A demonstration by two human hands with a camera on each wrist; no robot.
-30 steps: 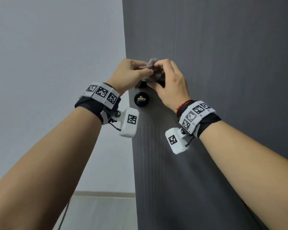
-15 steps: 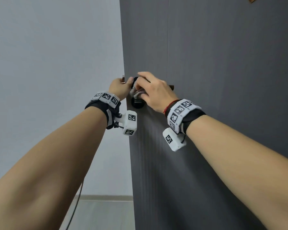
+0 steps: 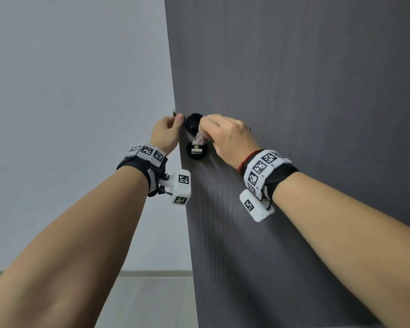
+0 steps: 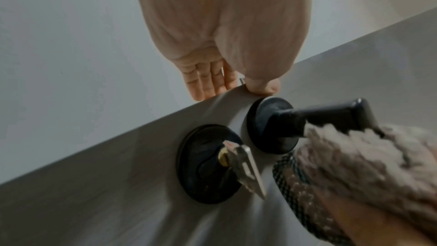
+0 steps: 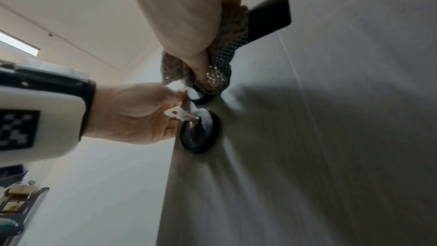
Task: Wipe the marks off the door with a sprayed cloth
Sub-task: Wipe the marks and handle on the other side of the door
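Observation:
The dark grey door (image 3: 294,114) fills the right of the head view. My left hand (image 3: 167,131) grips its free edge, thumb on the front face and fingers (image 4: 208,81) behind. My right hand (image 3: 225,136) holds a bunched fluffy grey cloth (image 3: 199,138) wrapped over the black lever handle (image 4: 319,115), next to its round rosette (image 3: 192,123). Just below sits a black lock (image 3: 197,151) with a silver key (image 4: 246,167) in it. In the right wrist view the cloth (image 5: 224,59) bulges under my palm and the handle's end (image 5: 269,18) sticks out. Marks on the door are not discernible.
A pale grey wall (image 3: 81,114) runs left of the door's edge, with light flooring (image 3: 152,299) below. The right wrist view shows a shelf with small items (image 5: 18,199) low at the left and a ceiling light (image 5: 18,44).
Both hands were bunching the cloth together by the handle. My left hand has since let go and moved left to the door's edge; my right hand now covers the handle with the cloth.

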